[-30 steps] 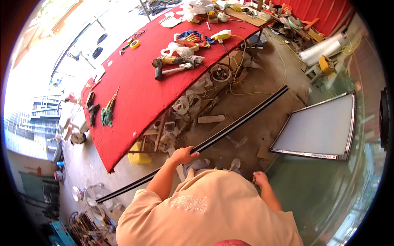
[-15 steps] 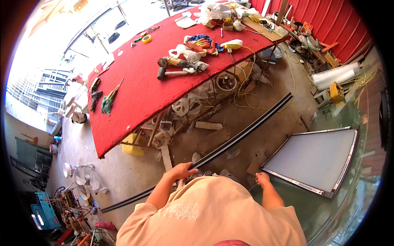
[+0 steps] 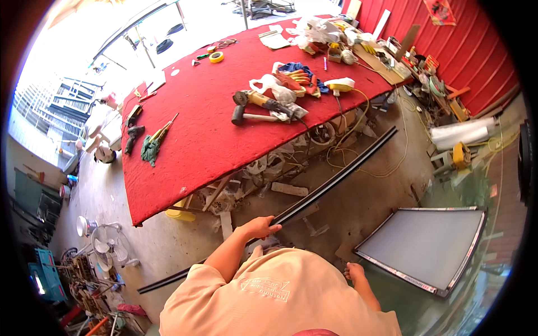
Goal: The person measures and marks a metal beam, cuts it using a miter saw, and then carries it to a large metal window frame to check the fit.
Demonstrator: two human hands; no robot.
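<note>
My left hand (image 3: pixel 260 228) is closed around a long, slim black strip (image 3: pixel 325 189) with a pale stripe along its length. The strip runs slantwise across my front, from low left to the upper right, between my body and the red-covered table (image 3: pixel 190 134). Part of it is hidden behind my forearm and shirt. My right hand (image 3: pixel 355 272) hangs low at my right side with its fingers curled in. Whether anything lies inside them cannot be seen. Close to that hand is a dark-framed grey screen panel (image 3: pixel 423 252), resting on a greenish glass surface (image 3: pixel 386 291).
The table carries a mallet (image 3: pixel 255 116), an angle grinder (image 3: pixel 258 101), gloves (image 3: pixel 297 81), yellow tape (image 3: pixel 216 57) and a drill (image 3: pixel 134 137). Clutter and plastic bags lie beneath. A fan (image 3: pixel 109 243) stands left. A yellow cord (image 3: pixel 386 171) loops across the floor.
The view has shifted, so the table sits farther right and lower in it. My left hand, still on the strip, has moved slightly right and up. My right hand appears lower, still curled.
</note>
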